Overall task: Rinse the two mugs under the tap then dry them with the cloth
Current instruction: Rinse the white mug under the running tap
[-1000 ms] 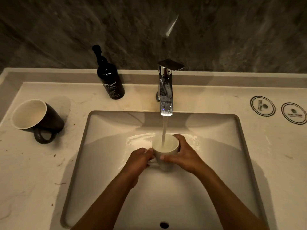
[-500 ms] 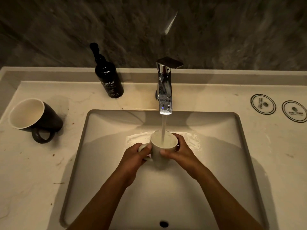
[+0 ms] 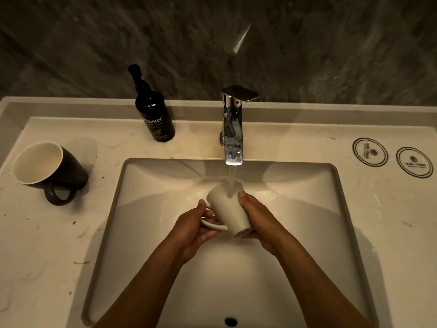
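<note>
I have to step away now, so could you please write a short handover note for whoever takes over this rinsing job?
Left hand: grips the white mug's handle.
Right hand: holds the white mug by its side.
The white mug is tilted on its side over the sink, mouth away, with water from the tap running onto its wall.
Black mug: on the counter left of the sink, on its side, untouched.
No cloth in view.
Done: white mug rinse under way.
Left: finish it, rinse the black mug, find the cloth, dry both.
</note>
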